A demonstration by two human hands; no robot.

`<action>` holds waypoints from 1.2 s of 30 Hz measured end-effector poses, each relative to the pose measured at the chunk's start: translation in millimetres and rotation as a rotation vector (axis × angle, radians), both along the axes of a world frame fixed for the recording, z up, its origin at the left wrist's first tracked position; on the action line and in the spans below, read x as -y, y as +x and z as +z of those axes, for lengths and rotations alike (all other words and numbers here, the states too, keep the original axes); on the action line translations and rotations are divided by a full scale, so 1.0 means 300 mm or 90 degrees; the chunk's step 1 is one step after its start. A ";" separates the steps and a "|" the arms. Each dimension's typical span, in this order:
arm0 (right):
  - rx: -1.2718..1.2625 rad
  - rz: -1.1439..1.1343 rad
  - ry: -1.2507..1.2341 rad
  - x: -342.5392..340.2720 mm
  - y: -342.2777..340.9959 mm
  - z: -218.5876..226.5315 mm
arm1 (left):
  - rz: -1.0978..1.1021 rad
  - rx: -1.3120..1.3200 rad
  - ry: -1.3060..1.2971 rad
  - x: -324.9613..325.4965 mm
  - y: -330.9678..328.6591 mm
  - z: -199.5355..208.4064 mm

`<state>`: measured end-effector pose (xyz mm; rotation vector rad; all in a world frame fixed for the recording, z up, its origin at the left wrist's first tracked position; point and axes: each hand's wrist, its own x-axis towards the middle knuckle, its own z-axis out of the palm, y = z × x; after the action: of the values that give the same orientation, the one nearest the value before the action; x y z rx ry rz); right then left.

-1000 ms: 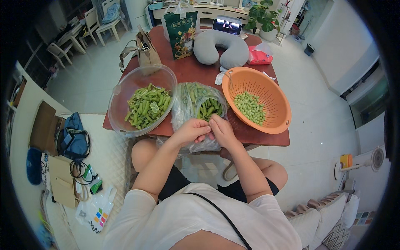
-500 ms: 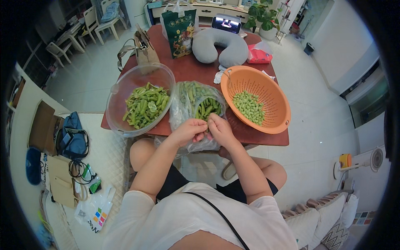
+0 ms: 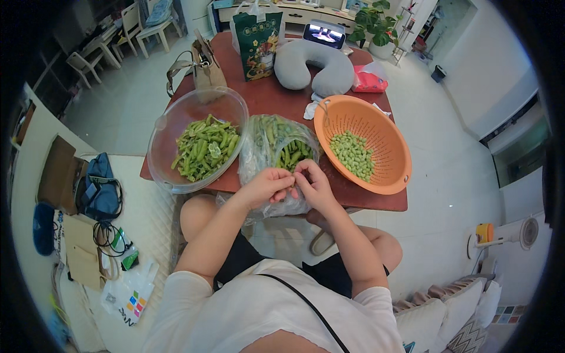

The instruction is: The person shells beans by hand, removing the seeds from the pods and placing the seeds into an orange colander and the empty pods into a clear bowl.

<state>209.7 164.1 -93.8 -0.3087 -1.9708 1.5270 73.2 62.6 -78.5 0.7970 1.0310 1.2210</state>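
Now, pod: a green bean pod (image 3: 286,183) pinched between both hands at the tabletop's (image 3: 276,106) six o'clock edge, over the plastic bag (image 3: 276,147).
Left hand (image 3: 265,187): fingers closed narrow on the pod.
Right hand (image 3: 315,185): fingers pinching its other end.
Handling: probably light, bendy, slightly slick; best held at the ends, thumbs on the seam.
Shelled beans: orange colander (image 3: 385,170), two o'clock.

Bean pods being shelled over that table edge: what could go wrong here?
Both hands, left hand and right hand, work a pod past the table edge, so a bean might drop to the floor. The clear bowl overhangs the table's left edge and could tip. The plastic bag of pods may slide off.
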 end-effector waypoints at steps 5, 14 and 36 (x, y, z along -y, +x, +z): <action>-0.017 0.038 0.011 -0.015 0.000 -0.017 | -0.002 0.073 -0.029 -0.001 -0.016 -0.005; 0.007 0.033 0.056 -0.011 -0.001 -0.005 | 0.021 0.088 -0.054 -0.004 -0.021 0.003; 0.013 0.004 -0.080 -0.004 -0.010 -0.020 | 0.024 -0.048 -0.003 0.001 0.000 0.000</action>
<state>206.8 165.2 -99.7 -0.3719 -1.8967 1.6607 73.3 62.4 -78.6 0.8285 1.1150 1.2275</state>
